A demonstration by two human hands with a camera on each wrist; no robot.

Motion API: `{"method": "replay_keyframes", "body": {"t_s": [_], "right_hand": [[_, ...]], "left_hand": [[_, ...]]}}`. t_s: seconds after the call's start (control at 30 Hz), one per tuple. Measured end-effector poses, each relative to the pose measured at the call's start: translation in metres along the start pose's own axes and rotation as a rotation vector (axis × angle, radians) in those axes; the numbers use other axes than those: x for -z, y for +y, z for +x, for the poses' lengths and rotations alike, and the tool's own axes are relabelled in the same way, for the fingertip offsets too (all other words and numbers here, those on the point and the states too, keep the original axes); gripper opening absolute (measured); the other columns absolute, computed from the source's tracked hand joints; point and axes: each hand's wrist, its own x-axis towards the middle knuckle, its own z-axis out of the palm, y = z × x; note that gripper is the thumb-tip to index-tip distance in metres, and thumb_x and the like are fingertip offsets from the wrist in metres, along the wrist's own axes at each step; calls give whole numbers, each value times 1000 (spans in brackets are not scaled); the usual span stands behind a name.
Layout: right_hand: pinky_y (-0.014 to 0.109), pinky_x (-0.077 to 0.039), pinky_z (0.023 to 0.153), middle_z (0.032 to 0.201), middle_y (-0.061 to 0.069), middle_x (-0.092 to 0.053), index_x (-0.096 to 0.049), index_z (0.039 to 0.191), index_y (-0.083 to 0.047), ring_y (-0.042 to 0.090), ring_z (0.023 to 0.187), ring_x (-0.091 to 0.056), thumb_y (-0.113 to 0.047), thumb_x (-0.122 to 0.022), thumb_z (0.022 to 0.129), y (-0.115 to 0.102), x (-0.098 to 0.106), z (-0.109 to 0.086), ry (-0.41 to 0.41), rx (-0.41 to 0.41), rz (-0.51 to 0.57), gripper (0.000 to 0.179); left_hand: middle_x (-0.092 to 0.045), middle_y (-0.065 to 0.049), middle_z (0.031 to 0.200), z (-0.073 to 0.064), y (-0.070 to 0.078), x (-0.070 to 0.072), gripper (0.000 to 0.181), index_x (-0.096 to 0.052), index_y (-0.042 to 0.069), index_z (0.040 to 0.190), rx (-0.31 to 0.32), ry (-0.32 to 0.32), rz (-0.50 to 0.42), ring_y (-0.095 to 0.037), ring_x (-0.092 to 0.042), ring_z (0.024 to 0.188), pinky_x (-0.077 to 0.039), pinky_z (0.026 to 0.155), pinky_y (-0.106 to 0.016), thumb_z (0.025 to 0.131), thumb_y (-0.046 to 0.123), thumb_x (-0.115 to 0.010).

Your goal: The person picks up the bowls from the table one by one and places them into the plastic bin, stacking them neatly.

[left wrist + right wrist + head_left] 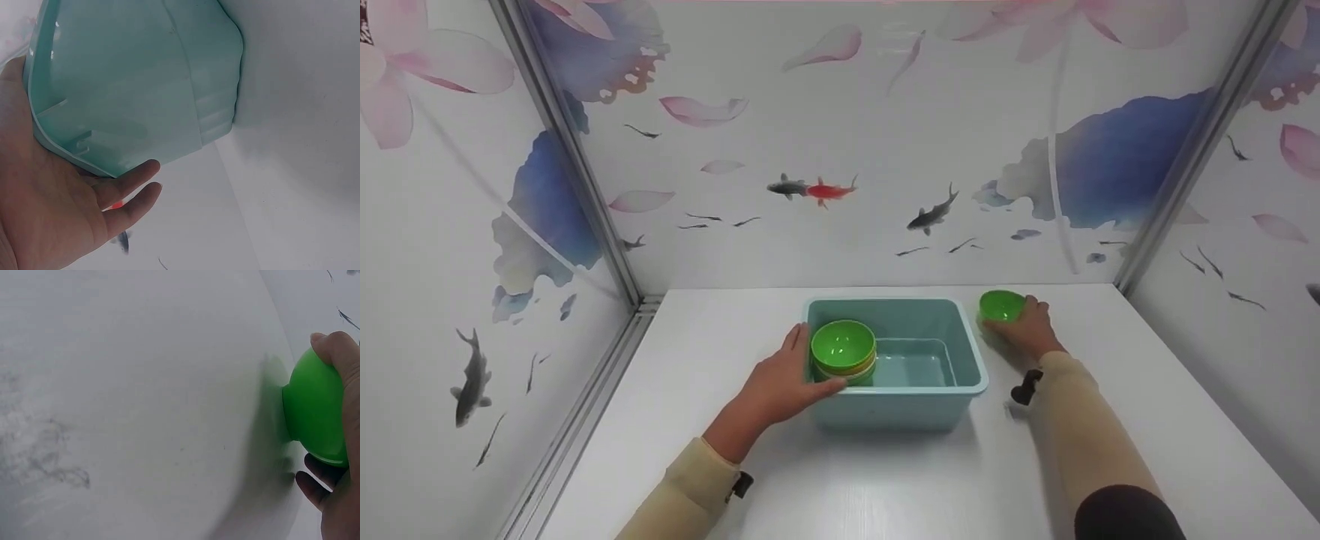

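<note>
A light teal plastic basin stands on the table. In its left part sits a stack of small bowls, with a green bowl on top and yellow-orange and green rims under it. My left hand rests at the basin's front left corner, thumb along the front rim and fingers stretched along the left side. To the right of the basin, my right hand grips another green bowl, thumb on its upper edge and fingers low on its side. Whether this bowl touches the table, I cannot tell.
A white table bears everything. White panels painted with fish and petals enclose it at the back and both sides, joined by metal corner posts.
</note>
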Motion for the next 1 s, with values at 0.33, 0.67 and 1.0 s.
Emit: {"method": "replay_keyframes", "body": {"t_s": [0.33, 0.67, 1.0], "right_hand": [[70, -32, 125, 158, 39, -29, -14, 168, 11, 56, 147, -39, -68, -78, 94, 1, 9, 5, 24, 78, 34, 126], [71, -30, 126, 161, 35, -29, -12, 172, 6, 54, 153, -36, -73, -80, 91, -3, 22, 1, -5, 121, 55, 131], [71, -35, 123, 156, 34, -34, -18, 169, 8, 53, 147, -42, -63, -82, 94, -23, 33, -9, 11, 225, 12, 122]], "left_hand": [[-20, -18, 182, 0, 0, 2, 132, -14, 3, 177, -14, 13, 4, -40, -50, 153, -47, 118, -61, 89, 89, -62], [-21, -17, 183, -1, 0, -1, 134, -14, 5, 177, -1, 12, -5, -41, -49, 154, -47, 118, -62, 87, 93, -60], [-22, -18, 182, -1, 0, 0, 131, -15, 5, 177, -7, 19, -10, -41, -50, 153, -46, 118, -64, 89, 88, -64]]}}
